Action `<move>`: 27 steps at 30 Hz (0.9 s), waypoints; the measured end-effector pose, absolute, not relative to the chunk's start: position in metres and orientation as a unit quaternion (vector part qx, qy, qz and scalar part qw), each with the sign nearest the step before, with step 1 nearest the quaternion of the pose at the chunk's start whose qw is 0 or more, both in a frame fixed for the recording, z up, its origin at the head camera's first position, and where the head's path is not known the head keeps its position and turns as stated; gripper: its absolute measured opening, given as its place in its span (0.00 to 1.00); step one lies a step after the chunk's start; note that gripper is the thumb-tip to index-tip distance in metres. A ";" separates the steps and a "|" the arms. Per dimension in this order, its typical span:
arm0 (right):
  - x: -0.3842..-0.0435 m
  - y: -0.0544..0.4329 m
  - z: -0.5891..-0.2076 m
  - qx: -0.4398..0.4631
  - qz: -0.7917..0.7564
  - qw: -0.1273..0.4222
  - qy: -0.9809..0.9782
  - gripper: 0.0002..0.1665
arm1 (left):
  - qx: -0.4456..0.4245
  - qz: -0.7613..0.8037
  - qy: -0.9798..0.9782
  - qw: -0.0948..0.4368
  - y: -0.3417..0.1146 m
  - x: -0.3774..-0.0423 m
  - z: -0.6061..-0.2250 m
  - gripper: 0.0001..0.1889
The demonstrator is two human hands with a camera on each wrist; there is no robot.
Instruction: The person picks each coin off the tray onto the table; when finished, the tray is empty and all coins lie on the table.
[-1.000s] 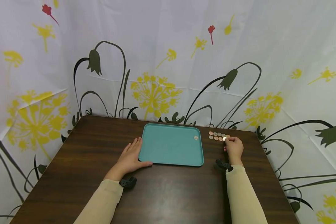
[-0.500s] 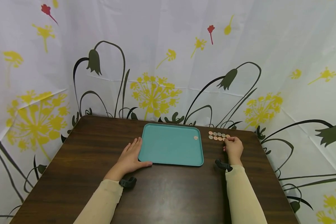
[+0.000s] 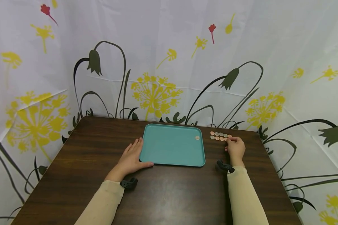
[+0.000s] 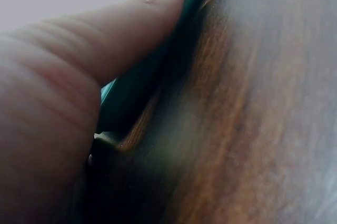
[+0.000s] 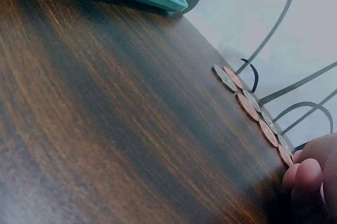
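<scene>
My left hand [image 3: 130, 157] lies with fingers spread at the left edge of a teal tray [image 3: 171, 145]. In the left wrist view its thumb [image 4: 134, 31] rests along the tray's near rim. One coin [image 3: 197, 137] lies in the tray's upper right part. Beside the tray, several coins sit flat on the table in two short rows, with a silver one [image 3: 212, 137] at the front row's left end. My right hand [image 3: 235, 150] has its fingers curled, thumb and fingertips at the copper coin [image 5: 285, 155] ending the front row. The fingertips partly hide this coin.
The dark wooden table [image 3: 169, 193] reaches back to a white curtain [image 3: 169, 37] with printed flowers. The coin rows lie near the table's far right edge. Dark straps [image 3: 128, 183] are on both wrists.
A brightly glinting coin at my right fingertips a second ago now lies flat and dull at the front row's end. My left hand and the tray stay in place.
</scene>
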State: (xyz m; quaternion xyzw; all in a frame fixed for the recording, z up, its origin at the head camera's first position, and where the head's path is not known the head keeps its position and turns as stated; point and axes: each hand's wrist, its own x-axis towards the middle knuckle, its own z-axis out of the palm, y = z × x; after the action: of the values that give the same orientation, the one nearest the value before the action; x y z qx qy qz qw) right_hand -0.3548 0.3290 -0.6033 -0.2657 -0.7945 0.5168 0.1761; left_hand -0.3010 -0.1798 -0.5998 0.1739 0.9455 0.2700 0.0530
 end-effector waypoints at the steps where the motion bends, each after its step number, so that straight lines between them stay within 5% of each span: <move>1: -0.355 0.329 -0.603 -0.263 0.519 0.179 -0.793 0.12 | 0.175 0.269 0.946 0.052 -0.180 -0.301 -0.600 0.71; 16: -0.336 0.302 -0.594 -0.217 0.568 0.193 -0.770 0.12 | 0.171 0.265 0.947 0.057 -0.177 -0.299 -0.601 0.71; 27: -0.350 0.236 -0.575 -0.027 0.528 0.023 -0.848 0.19 | 0.173 0.263 0.947 0.059 -0.179 -0.301 -0.600 0.71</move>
State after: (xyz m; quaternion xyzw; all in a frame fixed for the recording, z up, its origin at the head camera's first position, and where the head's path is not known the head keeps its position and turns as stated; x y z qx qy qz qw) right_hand -0.3502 0.2356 -0.5751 -0.0268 -0.8484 0.5281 0.0232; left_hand -0.3015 -0.1794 -0.6000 0.1729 0.9473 0.2631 0.0589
